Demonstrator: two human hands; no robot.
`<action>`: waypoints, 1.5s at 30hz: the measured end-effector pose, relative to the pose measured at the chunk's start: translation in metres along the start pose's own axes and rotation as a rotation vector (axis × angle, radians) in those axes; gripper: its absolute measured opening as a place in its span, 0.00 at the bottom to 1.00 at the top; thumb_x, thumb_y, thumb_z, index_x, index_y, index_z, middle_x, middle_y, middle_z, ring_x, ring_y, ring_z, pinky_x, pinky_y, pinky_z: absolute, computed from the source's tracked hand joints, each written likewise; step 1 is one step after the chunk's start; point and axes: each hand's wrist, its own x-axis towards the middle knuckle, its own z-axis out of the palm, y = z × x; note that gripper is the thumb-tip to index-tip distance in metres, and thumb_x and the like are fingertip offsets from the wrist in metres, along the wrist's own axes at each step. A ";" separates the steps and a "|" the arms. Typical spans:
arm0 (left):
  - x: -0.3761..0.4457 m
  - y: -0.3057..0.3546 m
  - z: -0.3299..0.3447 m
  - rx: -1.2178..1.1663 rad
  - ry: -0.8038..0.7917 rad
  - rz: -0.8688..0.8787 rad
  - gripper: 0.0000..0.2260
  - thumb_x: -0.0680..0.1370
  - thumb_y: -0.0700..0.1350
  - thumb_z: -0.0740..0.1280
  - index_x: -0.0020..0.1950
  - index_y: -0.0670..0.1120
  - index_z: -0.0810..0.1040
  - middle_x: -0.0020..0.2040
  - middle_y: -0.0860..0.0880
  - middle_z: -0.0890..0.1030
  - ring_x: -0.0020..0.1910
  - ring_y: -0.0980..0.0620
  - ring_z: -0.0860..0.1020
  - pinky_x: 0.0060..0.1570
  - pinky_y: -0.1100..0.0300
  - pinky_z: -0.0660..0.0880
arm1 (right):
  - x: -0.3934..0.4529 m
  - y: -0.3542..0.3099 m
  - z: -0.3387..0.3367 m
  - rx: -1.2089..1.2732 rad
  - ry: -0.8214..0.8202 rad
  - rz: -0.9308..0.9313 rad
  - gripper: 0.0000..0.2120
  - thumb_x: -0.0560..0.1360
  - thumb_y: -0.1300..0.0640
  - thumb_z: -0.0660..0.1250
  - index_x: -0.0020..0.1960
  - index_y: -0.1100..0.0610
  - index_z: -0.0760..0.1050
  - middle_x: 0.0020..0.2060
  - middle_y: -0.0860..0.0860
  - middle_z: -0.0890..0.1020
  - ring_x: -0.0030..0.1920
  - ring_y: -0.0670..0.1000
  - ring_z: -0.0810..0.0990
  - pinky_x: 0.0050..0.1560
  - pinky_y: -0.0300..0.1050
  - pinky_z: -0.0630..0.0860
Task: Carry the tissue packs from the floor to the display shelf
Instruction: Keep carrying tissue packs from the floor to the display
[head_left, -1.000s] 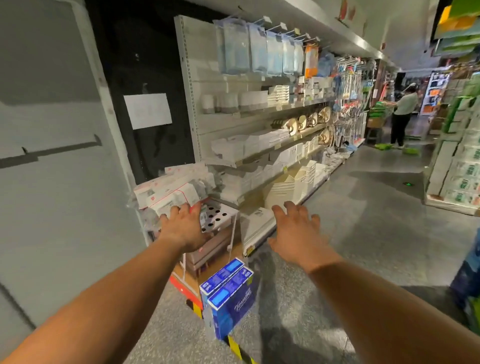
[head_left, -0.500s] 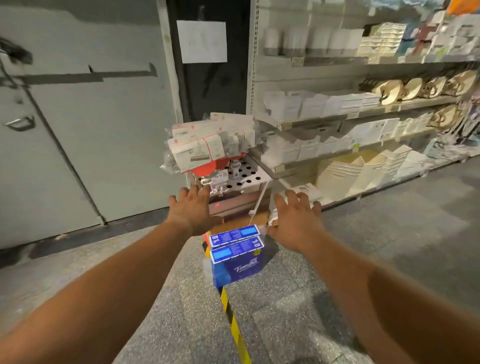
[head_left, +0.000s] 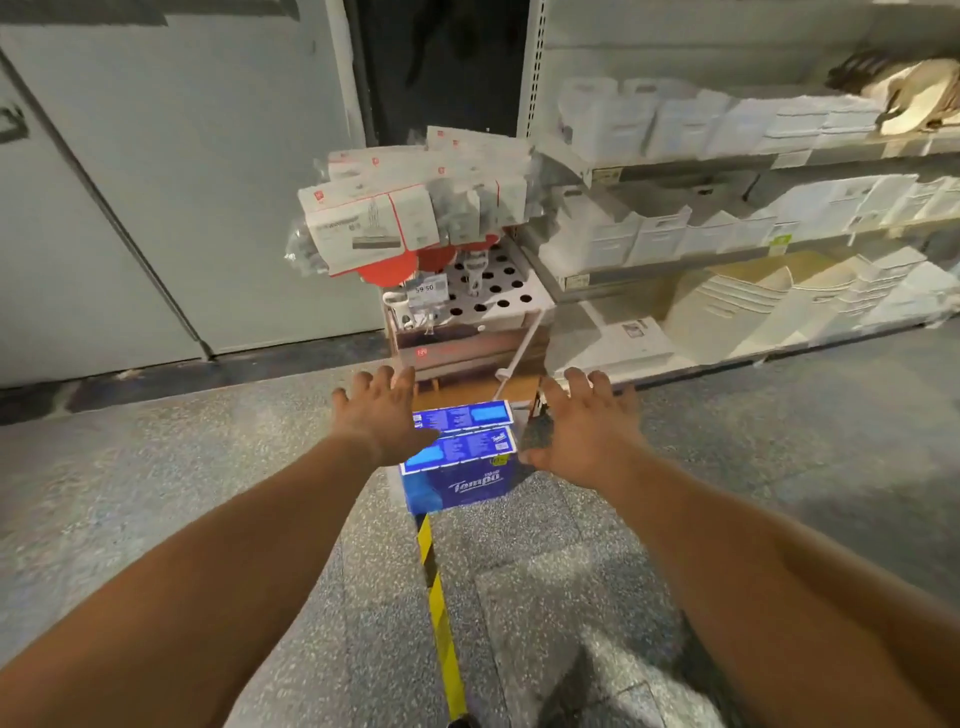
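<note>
Two blue Tempo tissue packs (head_left: 462, 457) stand side by side on the speckled floor, in front of a low display stand. My left hand (head_left: 384, 415) hovers over their left side with fingers spread, its thumb across the top of the packs; whether it touches them is unclear. My right hand (head_left: 584, 428) is spread just to the right of the packs, a small gap apart. Neither hand holds anything. The display shelf (head_left: 727, 249) with white boxes runs along the right.
A perforated white stand (head_left: 493, 291) holds white-and-red boxed goods (head_left: 374, 228) just behind the packs. A yellow-black striped tape (head_left: 439, 613) runs along the floor toward me. Grey doors (head_left: 156, 182) fill the left wall.
The view has turned left and tipped down from the aisle toward the floor. Both hands have dropped from shelf height to either side of the tissue packs.
</note>
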 end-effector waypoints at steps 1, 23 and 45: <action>0.003 0.004 0.007 0.005 -0.014 -0.006 0.46 0.73 0.73 0.61 0.82 0.52 0.47 0.81 0.45 0.55 0.78 0.38 0.56 0.73 0.35 0.59 | 0.008 0.006 0.007 -0.003 -0.024 -0.009 0.48 0.69 0.27 0.67 0.79 0.49 0.52 0.76 0.55 0.59 0.76 0.61 0.57 0.72 0.66 0.57; 0.144 0.088 0.158 -0.010 -0.184 -0.306 0.47 0.74 0.74 0.57 0.82 0.52 0.39 0.83 0.47 0.45 0.81 0.41 0.42 0.76 0.34 0.44 | 0.236 0.107 0.206 0.082 -0.292 -0.296 0.51 0.69 0.24 0.63 0.80 0.48 0.48 0.79 0.55 0.54 0.78 0.61 0.53 0.73 0.70 0.56; 0.390 0.004 0.607 -0.060 -0.211 -0.287 0.61 0.64 0.79 0.64 0.80 0.53 0.31 0.82 0.51 0.39 0.80 0.39 0.39 0.72 0.31 0.51 | 0.437 0.041 0.649 0.137 -0.310 -0.291 0.58 0.71 0.28 0.66 0.82 0.54 0.35 0.82 0.50 0.41 0.81 0.53 0.38 0.77 0.62 0.44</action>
